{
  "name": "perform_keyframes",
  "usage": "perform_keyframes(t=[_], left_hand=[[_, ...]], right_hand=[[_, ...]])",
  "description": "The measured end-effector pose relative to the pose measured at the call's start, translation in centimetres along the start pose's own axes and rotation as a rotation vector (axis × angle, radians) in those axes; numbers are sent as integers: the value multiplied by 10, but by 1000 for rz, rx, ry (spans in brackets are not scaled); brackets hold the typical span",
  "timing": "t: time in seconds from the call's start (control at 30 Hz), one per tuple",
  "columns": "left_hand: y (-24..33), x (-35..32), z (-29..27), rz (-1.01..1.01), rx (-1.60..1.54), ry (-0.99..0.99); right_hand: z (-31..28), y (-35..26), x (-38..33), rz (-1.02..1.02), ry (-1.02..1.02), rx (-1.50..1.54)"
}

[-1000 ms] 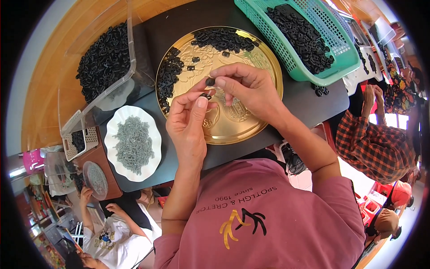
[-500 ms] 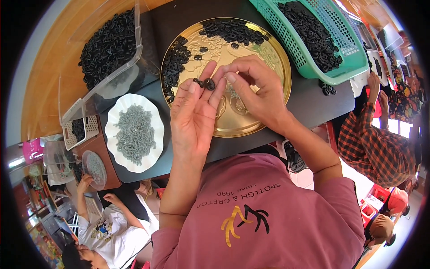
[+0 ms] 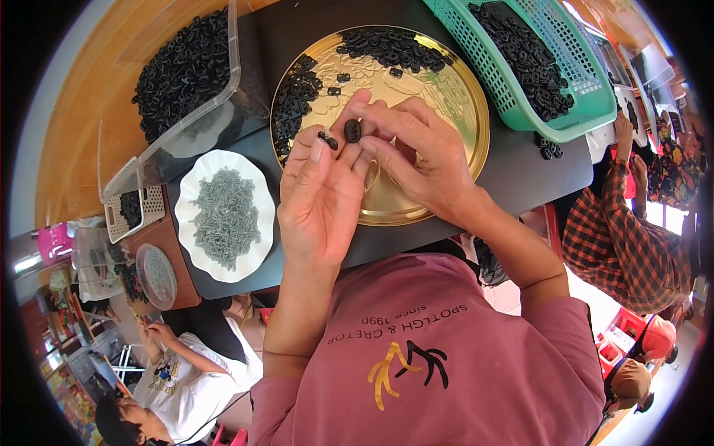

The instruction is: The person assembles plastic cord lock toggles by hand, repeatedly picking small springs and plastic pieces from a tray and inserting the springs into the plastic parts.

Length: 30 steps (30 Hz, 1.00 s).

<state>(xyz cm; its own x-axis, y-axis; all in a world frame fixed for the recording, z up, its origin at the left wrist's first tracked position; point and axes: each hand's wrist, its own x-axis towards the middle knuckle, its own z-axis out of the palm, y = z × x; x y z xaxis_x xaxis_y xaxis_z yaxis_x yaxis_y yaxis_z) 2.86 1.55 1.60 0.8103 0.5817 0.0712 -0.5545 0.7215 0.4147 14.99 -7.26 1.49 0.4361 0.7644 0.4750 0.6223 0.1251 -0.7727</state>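
Note:
My left hand (image 3: 320, 197) is palm up over the near left of a round gold tray (image 3: 482, 160). Its fingers hold two small black plastic pieces: an oval one with openings (image 3: 352, 131), standing on the fingers, and a darker piece (image 3: 327, 140) by the thumb tip. Just to the right, my right hand (image 3: 431, 156) has its fingertips at the left fingers, thumb and index apart; no piece shows between them. Several black pieces (image 3: 394, 50) lie along the tray's far and left rim, with a few loose ones (image 3: 343, 77) nearer its middle.
On the left, a scalloped white dish (image 3: 256, 256) holds grey pins (image 3: 227, 215), beside a clear bin (image 3: 234, 67) of black pieces. A green basket (image 3: 520, 123) of black pieces stands at far right. Two people (image 3: 186, 379) (image 3: 617, 245) sit at either side.
My right thumb and index have parted and shifted slightly left. The oval piece in my left hand has turned to show its face. The person at left has brought the hands together.

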Motion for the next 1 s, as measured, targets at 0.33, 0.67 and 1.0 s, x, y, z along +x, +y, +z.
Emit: perform_keyframes(t=[0.33, 0.67, 1.0], left_hand=[[3, 1, -9, -136, -65, 70], [-1, -2, -10, -27, 111, 110], [-12, -17, -14, 213, 710, 13]], right_hand=[[-10, 5, 9, -91, -196, -203], [-10, -1, 1, 623, -145, 606], [-13, 10, 1, 832, -4, 1181]])
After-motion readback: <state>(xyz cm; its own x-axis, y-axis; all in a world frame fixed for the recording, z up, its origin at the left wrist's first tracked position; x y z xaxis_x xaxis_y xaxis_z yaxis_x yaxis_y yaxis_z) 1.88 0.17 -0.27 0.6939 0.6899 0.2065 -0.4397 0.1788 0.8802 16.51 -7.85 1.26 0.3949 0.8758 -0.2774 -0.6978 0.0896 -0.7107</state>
